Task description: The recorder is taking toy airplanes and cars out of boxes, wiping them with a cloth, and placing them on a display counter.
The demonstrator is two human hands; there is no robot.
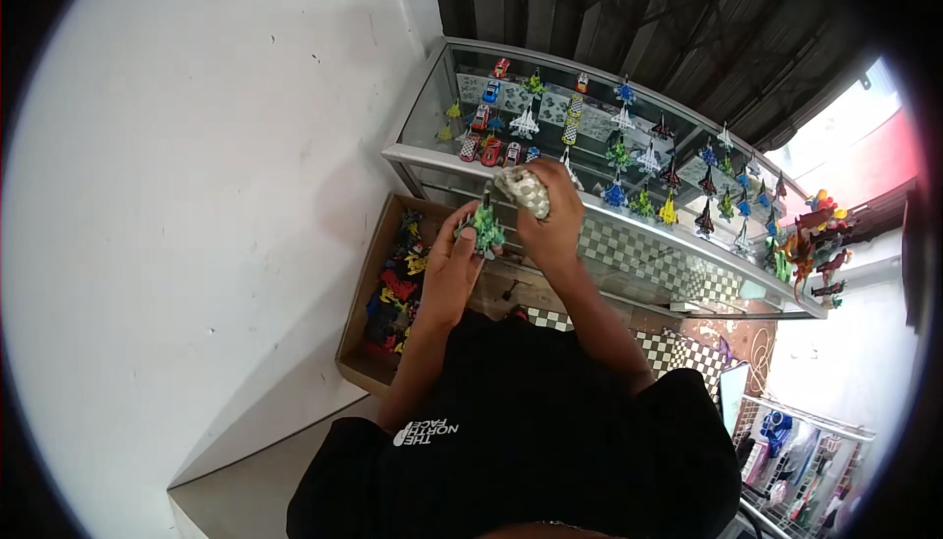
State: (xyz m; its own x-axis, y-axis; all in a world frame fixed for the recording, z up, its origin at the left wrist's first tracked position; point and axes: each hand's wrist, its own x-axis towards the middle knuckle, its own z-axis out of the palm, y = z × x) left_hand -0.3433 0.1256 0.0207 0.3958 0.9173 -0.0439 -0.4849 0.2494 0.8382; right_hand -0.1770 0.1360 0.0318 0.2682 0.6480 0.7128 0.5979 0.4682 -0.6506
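Observation:
A green camouflage toy fighter jet (485, 231) is held in my left hand (451, 263), with the thumb pressed on it and its nose pointing away from me. My right hand (556, 215) grips a bunched, pale checked cloth (529, 194) just beside the jet's nose. Whether the cloth touches the jet I cannot tell. Both hands are above the front edge of a glass display case (442, 160), whose top bears rows of toy jets and toy cars. A white toy jet (569, 167) stands on the glass, partly hidden behind my right hand.
Left of me, a cardboard box (362, 303) holds a jumble of colourful toys (398, 289). A white wall (221, 208) rises at the left. Toy dinosaurs (803, 248) crowd the case's right end. A wire rack (796, 458) with hanging goods stands at lower right.

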